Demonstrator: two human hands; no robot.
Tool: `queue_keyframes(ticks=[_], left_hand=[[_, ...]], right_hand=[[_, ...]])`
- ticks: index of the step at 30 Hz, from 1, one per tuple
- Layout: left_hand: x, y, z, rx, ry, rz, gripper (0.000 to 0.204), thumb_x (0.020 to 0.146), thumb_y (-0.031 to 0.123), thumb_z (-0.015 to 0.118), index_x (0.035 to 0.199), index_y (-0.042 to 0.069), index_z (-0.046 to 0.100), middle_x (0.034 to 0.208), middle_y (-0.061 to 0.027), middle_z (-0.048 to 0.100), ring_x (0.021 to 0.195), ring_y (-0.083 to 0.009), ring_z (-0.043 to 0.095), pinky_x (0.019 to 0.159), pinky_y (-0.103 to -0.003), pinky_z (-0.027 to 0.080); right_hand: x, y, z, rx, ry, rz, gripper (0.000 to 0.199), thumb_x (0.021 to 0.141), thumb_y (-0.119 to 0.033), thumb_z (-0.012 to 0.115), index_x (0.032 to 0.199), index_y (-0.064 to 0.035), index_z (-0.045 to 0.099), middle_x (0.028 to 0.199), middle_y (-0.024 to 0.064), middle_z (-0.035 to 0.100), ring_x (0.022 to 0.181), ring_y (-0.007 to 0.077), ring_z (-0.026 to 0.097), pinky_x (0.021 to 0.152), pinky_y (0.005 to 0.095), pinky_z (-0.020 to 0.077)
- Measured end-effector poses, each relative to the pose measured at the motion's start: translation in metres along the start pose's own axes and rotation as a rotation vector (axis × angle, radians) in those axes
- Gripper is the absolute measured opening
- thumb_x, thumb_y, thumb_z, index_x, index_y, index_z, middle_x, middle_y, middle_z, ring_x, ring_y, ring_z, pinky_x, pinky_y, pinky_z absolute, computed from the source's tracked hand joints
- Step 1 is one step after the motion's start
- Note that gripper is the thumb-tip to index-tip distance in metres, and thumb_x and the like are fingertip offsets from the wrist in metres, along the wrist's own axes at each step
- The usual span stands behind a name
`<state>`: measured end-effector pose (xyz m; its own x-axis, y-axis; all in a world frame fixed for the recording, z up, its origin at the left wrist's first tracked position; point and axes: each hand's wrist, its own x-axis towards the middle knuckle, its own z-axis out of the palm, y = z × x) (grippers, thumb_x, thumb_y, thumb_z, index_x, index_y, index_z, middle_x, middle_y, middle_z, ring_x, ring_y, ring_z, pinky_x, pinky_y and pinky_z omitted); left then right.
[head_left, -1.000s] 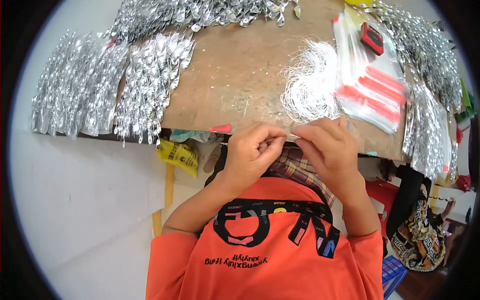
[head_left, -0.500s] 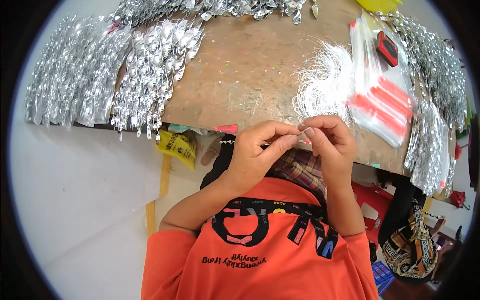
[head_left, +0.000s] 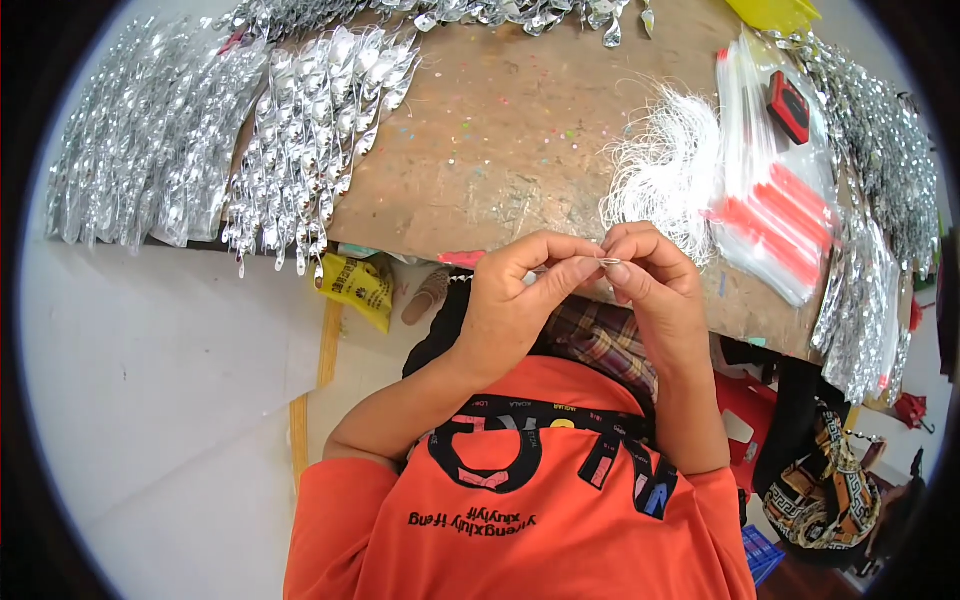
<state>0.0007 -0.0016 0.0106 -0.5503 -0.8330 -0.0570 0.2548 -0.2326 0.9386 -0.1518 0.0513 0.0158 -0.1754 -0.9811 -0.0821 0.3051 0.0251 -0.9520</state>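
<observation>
Fingers (head_left: 580, 268) of both hands pinch a thin silver piece (head_left: 608, 262) above the wooden table (head_left: 500, 140).

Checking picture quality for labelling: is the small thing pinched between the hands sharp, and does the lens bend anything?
Head view: both hands, left hand and right hand, look sharp; the thin pinched piece is too small to identify; the table edge curves; foil strips glare; corners are black.
</observation>
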Motion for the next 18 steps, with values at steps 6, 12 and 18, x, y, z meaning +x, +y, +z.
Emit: queue_keyframes(ticks=[6, 12, 18], left_hand=[[0.000, -0.003, -0.003, 0.043, 0.007, -0.025, 0.012, 0.087, 0.008, 0.058, 0.093, -0.002, 0.060, 0.085, -0.0048, 0.062, 0.079, -0.0095, 0.058, 0.072, -0.021, 0.046], [0.001, -0.001, -0.003, 0.460, 0.016, 0.223, 0.009, 0.081, 0.005, 0.060, 0.088, 0.000, 0.059, 0.077, -0.0035, 0.061, 0.071, -0.0079, 0.055, 0.066, -0.023, 0.044], [0.002, -0.003, 0.001, 0.662, 0.107, 0.395, 0.007, 0.075, 0.005, 0.063, 0.081, 0.003, 0.059, 0.071, -0.0078, 0.060, 0.062, -0.0167, 0.058, 0.061, -0.026, 0.045]], right_hand=[[-0.001, -0.003, -0.004, -0.091, -0.031, 0.018, 0.007, 0.080, -0.006, 0.062, 0.085, -0.0025, 0.058, 0.093, 0.0035, 0.053, 0.076, 0.0077, 0.049, 0.066, 0.0192, 0.0383], [0.006, -0.014, -0.002, -0.528, -0.046, -0.263, 0.011, 0.076, -0.003, 0.061, 0.087, -0.0016, 0.059, 0.096, 0.0070, 0.054, 0.089, 0.0146, 0.051, 0.079, 0.0250, 0.0390], [-0.001, -0.017, 0.009, -0.828, 0.002, -0.437, 0.010, 0.075, -0.001, 0.061, 0.085, -0.0015, 0.059, 0.100, 0.0100, 0.053, 0.094, 0.0182, 0.051, 0.083, 0.0283, 0.0392]])
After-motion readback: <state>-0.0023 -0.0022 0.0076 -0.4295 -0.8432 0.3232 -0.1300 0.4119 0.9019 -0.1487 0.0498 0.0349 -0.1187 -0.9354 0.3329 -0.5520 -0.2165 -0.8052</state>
